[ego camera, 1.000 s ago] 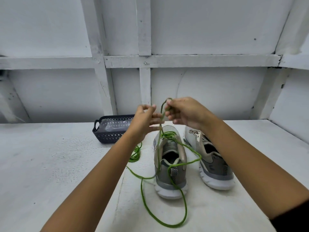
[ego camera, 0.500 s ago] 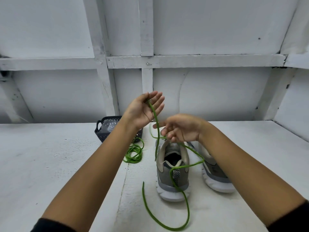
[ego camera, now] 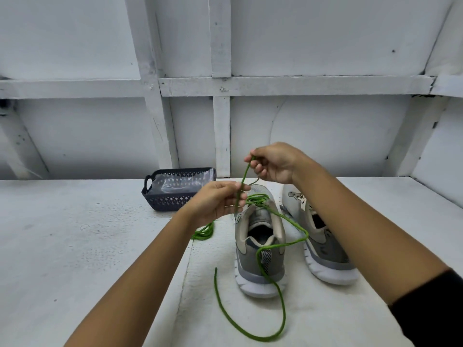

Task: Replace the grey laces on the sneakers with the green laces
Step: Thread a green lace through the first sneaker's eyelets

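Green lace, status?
Both pinching: left hand low, right hand above, lace taut between. Lace threaded at sneaker top, tail loose on table. Nothing in the way.

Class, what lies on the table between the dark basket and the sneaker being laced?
A coiled green lace, partly behind the left forearm; the head view shows it.

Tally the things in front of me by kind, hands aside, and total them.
Sneakers: 2, the lace-threaded sneaker and the second sneaker
Green laces: 2, the threaded green lace and the coiled green lace
Baskets: 1, the dark basket
Bags: 1, the clear plastic bag inside it
Total: 6
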Tool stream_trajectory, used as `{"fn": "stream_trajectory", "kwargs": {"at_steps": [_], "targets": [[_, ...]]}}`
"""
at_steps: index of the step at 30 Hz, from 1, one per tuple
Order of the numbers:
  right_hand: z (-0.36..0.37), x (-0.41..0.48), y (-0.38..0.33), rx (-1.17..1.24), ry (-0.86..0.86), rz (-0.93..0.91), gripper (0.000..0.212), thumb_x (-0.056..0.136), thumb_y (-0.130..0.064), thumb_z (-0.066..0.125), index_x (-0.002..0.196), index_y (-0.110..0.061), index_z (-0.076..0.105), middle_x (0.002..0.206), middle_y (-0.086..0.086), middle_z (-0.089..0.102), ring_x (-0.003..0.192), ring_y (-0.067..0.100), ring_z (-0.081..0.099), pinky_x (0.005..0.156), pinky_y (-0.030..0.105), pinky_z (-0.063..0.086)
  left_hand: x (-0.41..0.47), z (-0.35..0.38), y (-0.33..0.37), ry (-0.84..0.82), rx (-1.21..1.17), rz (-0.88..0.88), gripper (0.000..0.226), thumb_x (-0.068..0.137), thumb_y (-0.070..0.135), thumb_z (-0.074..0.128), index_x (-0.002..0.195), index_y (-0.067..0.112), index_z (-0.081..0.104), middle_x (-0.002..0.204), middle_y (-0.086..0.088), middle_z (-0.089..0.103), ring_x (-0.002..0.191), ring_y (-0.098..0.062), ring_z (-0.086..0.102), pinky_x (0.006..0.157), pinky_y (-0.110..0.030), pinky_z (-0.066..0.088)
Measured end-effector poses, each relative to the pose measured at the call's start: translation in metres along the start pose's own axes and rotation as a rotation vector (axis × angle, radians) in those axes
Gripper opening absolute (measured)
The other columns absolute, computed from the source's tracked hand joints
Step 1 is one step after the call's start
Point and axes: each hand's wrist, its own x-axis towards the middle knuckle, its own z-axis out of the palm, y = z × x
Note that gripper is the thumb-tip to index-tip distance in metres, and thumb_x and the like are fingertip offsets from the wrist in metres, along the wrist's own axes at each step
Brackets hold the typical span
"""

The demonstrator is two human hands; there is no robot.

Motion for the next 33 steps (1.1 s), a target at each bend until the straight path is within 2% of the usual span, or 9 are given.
{"fn": "stream_trajectory", "kwargs": {"at_steps": [8,13,15,18,23,25,27,29,33], "targets": [[0.0,0.015,0.002,-0.048,0.021,-0.026,0.031,0.1,-0.011,0.036,0.076,-0.005,0.054,0.062,0.002,0.045,0.039,0.004,0.04,0.035,0.011,0.032,-0.013,-0.016,-0.005,-0.054,0.015,-0.047,0.025,0.075,0.007,0.059,0.099,-0.001,0.064,0.074,-0.005,0.07,0.061,-0.01,0.066,0.061,-0.02,0.057],[-0.008,0.016,0.026,-0.756,0.072,-0.073,0.029,0.096,-0.025,0.05,0.091,-0.001,0.065,0.067,0.007,0.051,0.056,0.016,0.044,0.049,0.021,0.034,-0.007,-0.012,-0.017,0.223,-0.21,0.023,0.011,0.089,0.0,0.054,0.094,0.0,0.064,0.077,-0.008,0.073,0.068,-0.014,0.07,0.065,-0.023,0.059],[-0.009,0.013,0.036,-1.055,0.063,-0.064,0.035,0.093,-0.033,0.053,0.083,-0.006,0.072,0.062,0.003,0.047,0.06,0.018,0.043,0.052,0.024,0.034,-0.002,-0.009,-0.024,0.35,-0.23,0.054,0.009,0.089,0.004,0.058,0.09,0.005,0.067,0.073,-0.003,0.069,0.069,-0.013,0.065,0.063,-0.021,0.057],[-0.006,0.012,0.05,-1.214,0.065,-0.005,0.041,0.091,-0.039,0.053,0.069,-0.007,0.067,0.056,-0.001,0.047,0.058,0.016,0.045,0.05,0.024,0.032,0.004,-0.002,-0.034,0.419,-0.168,0.046,0.008,0.087,0.005,0.061,0.088,0.009,0.068,0.063,0.003,0.064,0.06,-0.007,0.058,0.057,-0.018,0.053],[-0.004,0.018,0.062,-1.125,0.106,0.048,0.037,0.088,-0.039,0.058,0.061,-0.017,0.045,0.063,-0.002,0.043,0.061,0.013,0.043,0.047,0.022,0.03,0.012,0.008,-0.046,0.478,-0.094,0.079,0.008,0.088,-0.001,0.06,0.086,0.006,0.065,0.065,-0.003,0.062,0.049,-0.003,0.058,0.056,-0.016,0.053],[-0.008,0.02,0.069,-0.985,0.113,0.055,0.032,0.085,-0.03,0.063,0.062,-0.012,0.052,0.061,0.001,0.046,0.057,0.013,0.042,0.046,0.021,0.033,0.015,0.011,-0.05,0.481,-0.085,0.091,0.011,0.088,-0.002,0.06,0.082,0.006,0.064,0.069,-0.006,0.062,0.051,-0.005,0.06,0.058,-0.017,0.052],[-0.013,0.026,0.08,-0.752,0.149,0.059,0.022,0.08,-0.019,0.069,0.077,0.003,0.067,0.07,0.013,0.06,0.064,0.019,0.05,0.059,0.027,0.043,0.016,0.013,-0.053,0.479,-0.085,0.098,0.014,0.087,-0.004,0.061,0.079,0.007,0.065,0.07,-0.006,0.063,0.054,-0.007,0.061,0.061,-0.018,0.053],[-0.016,0.028,0.088,-0.471,0.19,0.086,0.021,0.079,-0.003,0.069,0.093,0.013,0.067,0.076,0.02,0.066,0.071,0.024,0.057,0.071,0.034,0.05,0.019,0.013,-0.056,0.497,-0.073,0.107,0.014,0.086,-0.003,0.062,0.078,0.008,0.066,0.068,-0.005,0.065,0.056,-0.008,0.061,0.064,-0.02,0.053],[-0.016,0.027,0.093,-0.25,0.191,0.092,0.003,0.08,0.01,0.062,0.083,0.011,0.064,0.047,0.005,0.062,0.049,0.018,0.058,0.055,0.024,0.051,0.023,0.012,-0.06,0.556,-0.034,0.131,0.006,0.084,0.0,0.066,0.084,0.005,0.067,0.068,-0.004,0.066,0.055,-0.005,0.063,0.06,-0.017,0.053]]}}
